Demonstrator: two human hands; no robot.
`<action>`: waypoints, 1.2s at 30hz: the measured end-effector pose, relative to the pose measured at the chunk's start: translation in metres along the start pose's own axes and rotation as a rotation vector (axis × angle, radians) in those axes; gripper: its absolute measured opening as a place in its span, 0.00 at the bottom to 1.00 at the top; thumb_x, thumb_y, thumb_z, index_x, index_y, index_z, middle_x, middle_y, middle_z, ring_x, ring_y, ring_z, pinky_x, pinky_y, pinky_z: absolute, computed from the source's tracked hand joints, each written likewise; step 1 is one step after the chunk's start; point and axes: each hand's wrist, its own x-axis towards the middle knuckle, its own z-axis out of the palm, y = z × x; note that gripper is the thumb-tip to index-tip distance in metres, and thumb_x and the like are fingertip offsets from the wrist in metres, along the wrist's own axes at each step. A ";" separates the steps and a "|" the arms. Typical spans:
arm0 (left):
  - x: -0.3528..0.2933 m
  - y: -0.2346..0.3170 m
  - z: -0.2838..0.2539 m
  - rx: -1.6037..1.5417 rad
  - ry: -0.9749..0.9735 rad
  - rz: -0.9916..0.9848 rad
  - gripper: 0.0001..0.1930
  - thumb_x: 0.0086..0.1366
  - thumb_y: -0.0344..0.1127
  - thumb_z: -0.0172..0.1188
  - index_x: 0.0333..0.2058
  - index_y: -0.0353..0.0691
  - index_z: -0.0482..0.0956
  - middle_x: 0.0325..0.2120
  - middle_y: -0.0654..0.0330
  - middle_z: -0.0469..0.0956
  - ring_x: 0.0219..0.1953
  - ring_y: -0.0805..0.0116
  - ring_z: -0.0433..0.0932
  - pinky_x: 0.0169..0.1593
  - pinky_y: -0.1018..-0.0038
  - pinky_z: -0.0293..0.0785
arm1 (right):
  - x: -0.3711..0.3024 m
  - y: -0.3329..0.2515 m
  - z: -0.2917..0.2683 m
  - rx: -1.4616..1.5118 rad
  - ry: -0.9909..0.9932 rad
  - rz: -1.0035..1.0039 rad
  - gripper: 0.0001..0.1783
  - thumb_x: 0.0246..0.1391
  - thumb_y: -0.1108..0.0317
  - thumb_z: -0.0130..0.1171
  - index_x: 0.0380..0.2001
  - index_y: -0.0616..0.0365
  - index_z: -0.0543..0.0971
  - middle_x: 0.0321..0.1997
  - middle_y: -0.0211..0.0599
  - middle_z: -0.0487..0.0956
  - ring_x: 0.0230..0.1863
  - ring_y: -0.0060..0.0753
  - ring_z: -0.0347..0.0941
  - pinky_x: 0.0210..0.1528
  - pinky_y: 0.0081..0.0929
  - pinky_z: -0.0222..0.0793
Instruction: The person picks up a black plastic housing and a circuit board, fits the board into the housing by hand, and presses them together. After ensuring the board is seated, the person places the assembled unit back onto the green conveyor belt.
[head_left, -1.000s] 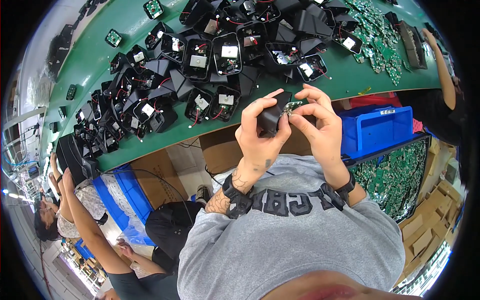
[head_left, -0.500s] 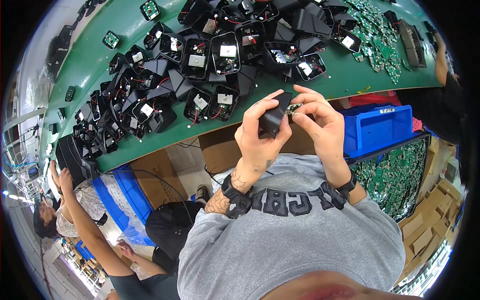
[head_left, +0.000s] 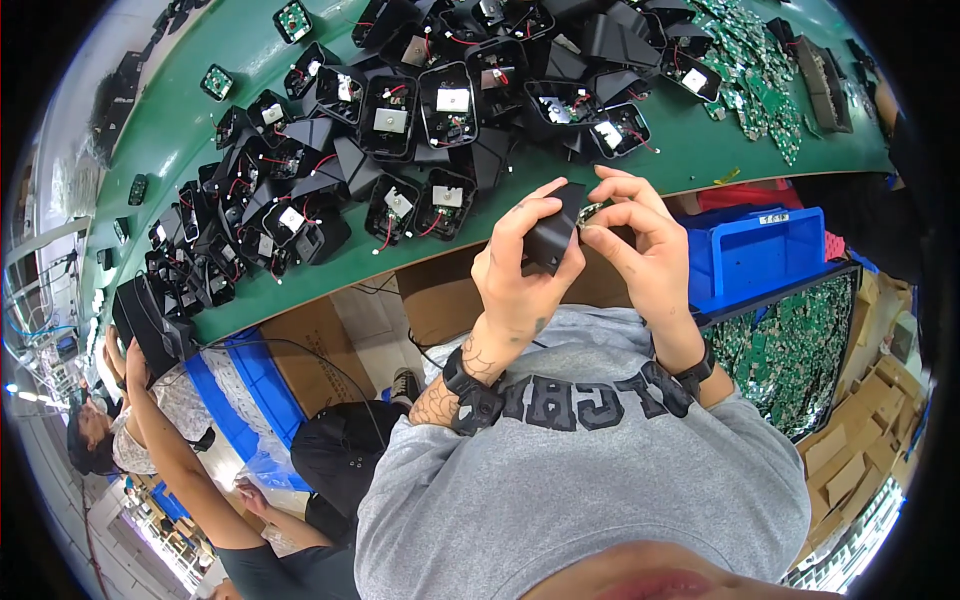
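Observation:
My left hand [head_left: 525, 255] is closed around a black plastic housing [head_left: 553, 232], held tilted in front of my chest beyond the table's near edge. Between the thumb and fingers of my right hand [head_left: 640, 240] is a small green circuit board [head_left: 592, 212], right against the housing's open side. My fingers cover much of the board, and the inside of the housing faces away from view. Nearest on the table are two open black housings [head_left: 440, 205] with white blocks and red wires inside.
Many similar black housings [head_left: 390, 120] are heaped on the green table [head_left: 340, 275]. Loose circuit boards [head_left: 765, 100] lie in a pile at the far right. A blue bin [head_left: 760, 260] stands to my right above a tray of boards [head_left: 780, 360]. Co-workers' arms [head_left: 185, 455] reach in at left.
The circuit board in my right hand sits slightly closer to the housing and shows less. My left hand keeps its grip. The co-worker's hand at left has shifted slightly.

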 end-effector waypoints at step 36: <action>0.023 0.010 -0.033 -0.544 -0.385 -0.774 0.26 0.56 0.23 0.63 0.51 0.39 0.61 0.36 0.58 0.75 0.38 0.71 0.78 0.37 0.77 0.78 | 0.021 0.008 -0.027 0.466 -0.141 0.453 0.09 0.50 0.77 0.62 0.37 0.65 0.78 0.33 0.35 0.80 0.33 0.21 0.76 0.38 0.18 0.73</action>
